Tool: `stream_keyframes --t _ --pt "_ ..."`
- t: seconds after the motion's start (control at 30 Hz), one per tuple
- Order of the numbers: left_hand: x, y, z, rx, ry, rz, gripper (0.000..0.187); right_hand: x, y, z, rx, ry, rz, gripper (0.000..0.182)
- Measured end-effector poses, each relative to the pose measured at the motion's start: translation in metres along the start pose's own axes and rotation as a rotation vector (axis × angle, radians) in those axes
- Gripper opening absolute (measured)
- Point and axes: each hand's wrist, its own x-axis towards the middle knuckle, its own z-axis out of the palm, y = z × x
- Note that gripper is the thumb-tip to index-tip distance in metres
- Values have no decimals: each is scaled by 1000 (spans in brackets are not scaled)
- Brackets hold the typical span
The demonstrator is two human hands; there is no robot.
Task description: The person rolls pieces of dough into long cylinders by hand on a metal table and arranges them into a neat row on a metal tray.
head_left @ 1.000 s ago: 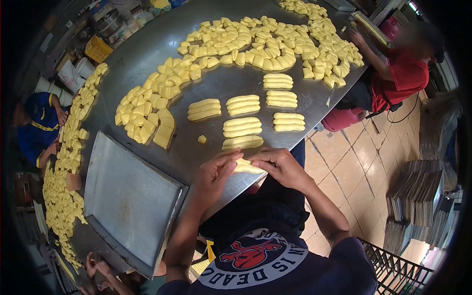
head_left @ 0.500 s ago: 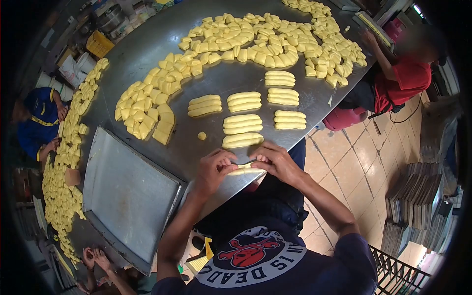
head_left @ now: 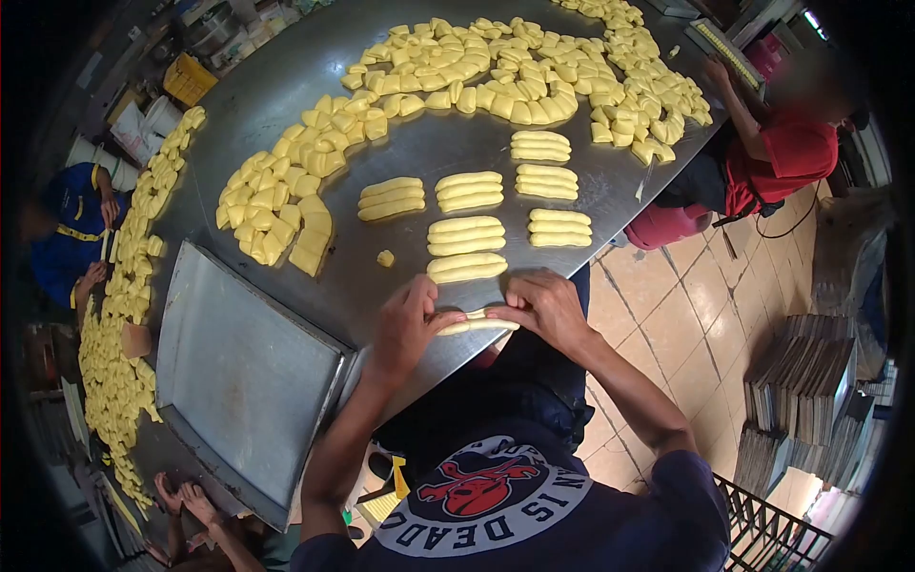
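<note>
At the near table edge, my left hand (head_left: 404, 322) is closed, fingers curled and thumb pressed onto the left end of a small yellow dough piece (head_left: 477, 314). My right hand (head_left: 549, 307) holds the right end the same way, its thumb pointing inward. Just on the near side of that piece lies a finished-looking dough roll (head_left: 478, 327), running between the two hands. Beyond my fingers sits a group of dough rolls (head_left: 467, 268) laid side by side. Further groups of rolls (head_left: 469, 192) stand in rows behind it. A small dough scrap (head_left: 385, 258) lies to the left.
A metal tray (head_left: 253, 372) stands left of my left arm. Many cut dough pieces (head_left: 276, 195) cover the far table, with another heap (head_left: 119, 353) at the far left. Co-workers in blue (head_left: 71, 229) and red (head_left: 796, 157) work at the sides; another person's hands (head_left: 191, 500) show lower left.
My hands have moved slightly apart along the dough piece. Their fingers have curled back, and the thumbs now press on its ends. The view has shifted a little.
</note>
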Motion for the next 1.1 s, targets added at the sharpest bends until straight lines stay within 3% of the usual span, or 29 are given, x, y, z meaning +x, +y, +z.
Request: stream_keyframes --t 0.03,0.1,0.17,0.23,0.33,0.4,0.53,0.67,0.73,0.83,0.93,1.0,1.1 --pt "-6 0 -2 3 -1 -1 44 -7 2 2 111 27 11 33" --pt "-12 -1 -10 -429 12 -215 41 -16 5 1 220 55 19 29" --pt "-11 -4 -11 -479 19 -196 39 -23 4 -4 513 1 50 19" --pt "-9 1 -12 -528 20 -184 37 -19 -4 -5 539 -47 93 16" --pt "4 13 -8 -273 -98 -135 39 -6 -17 1 473 -24 129 20" --pt "4 12 -1 144 58 161 40 -2 -24 3 117 45 65 31" --pt "6 8 -6 200 214 142 43 1 -15 2 -74 224 95 44" --pt "-9 -2 0 -107 88 0 41 -11 0 6 88 42 19 36" --pt "-11 -5 -3 -223 59 -41 40 -17 -1 -1 452 -15 182 24" --pt "-8 2 -7 -505 49 -74 36 -16 -6 -2 472 -17 66 20" --pt "4 9 -9 -335 -105 -100 37 -6 -20 4 323 18 46 24" --pt "8 8 -2 41 -32 204 40 -1 -24 6 53 102 -25 36" --pt "11 10 -5 80 76 101 44 4 -26 -3 -85 152 155 40"
